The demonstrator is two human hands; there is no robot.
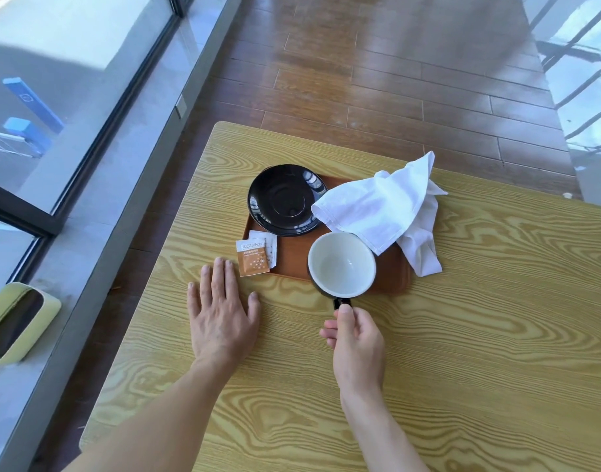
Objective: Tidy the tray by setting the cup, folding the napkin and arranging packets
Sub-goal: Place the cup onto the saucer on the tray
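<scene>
1. The right hand (pixel 355 338) pinches the handle of the cup (pixel 341 264), which sits just ahead of it over the tray's (pixel 292 257) near edge.
2. The left hand (pixel 220 313) lies flat and spread on the table (pixel 462 335).
3. Two packets (pixel 254 255) lie just beyond its fingertips.
4. The saucer (pixel 282 199) and crumpled napkin (pixel 377 206) sit farther ahead.

I see white-lined cup (pixel 341 264) upright at tray (pixel 292 257) near edge; crumpled white napkin (pixel 380 206) draped over far right; two packets (pixel 256 255) overlapping at left rim.
</scene>
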